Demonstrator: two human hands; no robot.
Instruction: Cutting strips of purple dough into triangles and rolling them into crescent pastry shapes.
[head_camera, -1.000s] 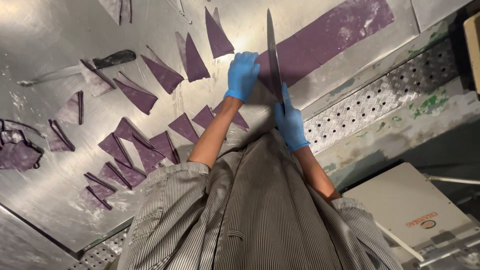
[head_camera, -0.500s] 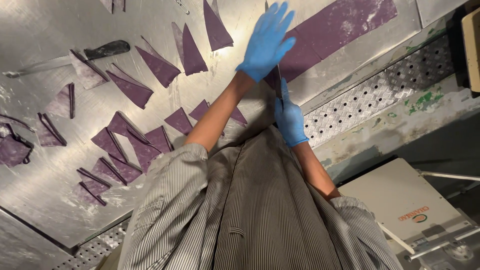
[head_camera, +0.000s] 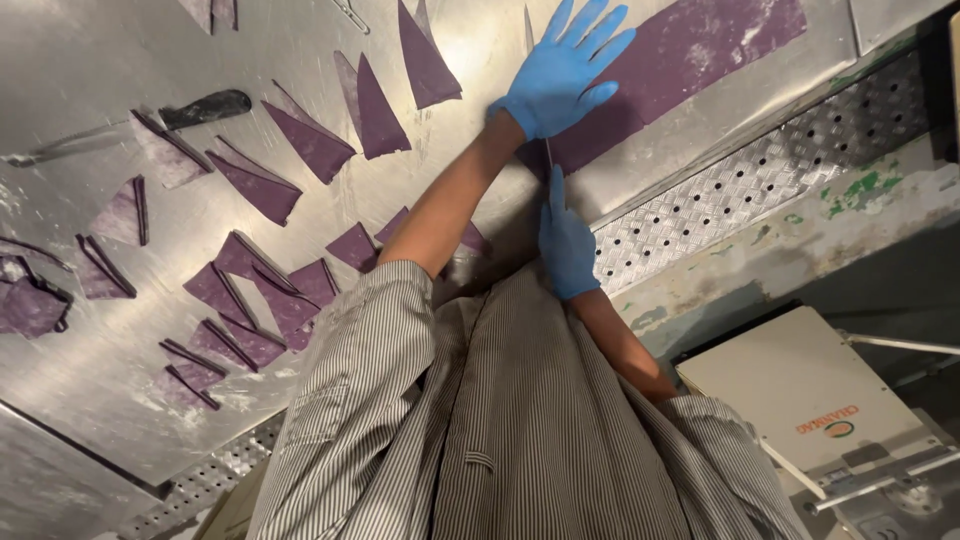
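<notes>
Dough (head_camera: 700, 50), a long purple strip, lies flat on the steel surface (head_camera: 90, 60) toward 1 o'clock, running from the middle of the view out to the upper right. The surface itself is the biggest thing in view, a dull, floured sheet of metal filling the upper left half. Along its near edge, from 3 o'clock down toward 7 o'clock, runs a perforated metal ledge (head_camera: 760, 180). Below that, at 4 o'clock, stands a cream-coloured machine (head_camera: 800, 400). The person's striped sleeves and shirt (head_camera: 520, 430) fill 6 o'clock.

Purple triangles (head_camera: 375, 110) cut from dough are scattered over the surface from 12 o'clock round to 8 o'clock, some single, some overlapping, the lower ones near 8 o'clock lying close together. A crumpled purple scrap (head_camera: 30, 305) sits at 9 o'clock by the edge of the view. A dark-handled knife (head_camera: 205, 108) lies by itself at 10 o'clock, well apart from both hands.

The left hand (head_camera: 565, 75), in a blue glove, is spread wide with fingers apart and lies flat on the near end of the dough strip, holding nothing. The right hand (head_camera: 568, 245), also blue-gloved, is closed around the handle of a long thin blade (head_camera: 528, 28), forefinger stretched along it; the blade runs up toward 12 o'clock and passes under the left hand, so only its tip and a short part near the handle show.
</notes>
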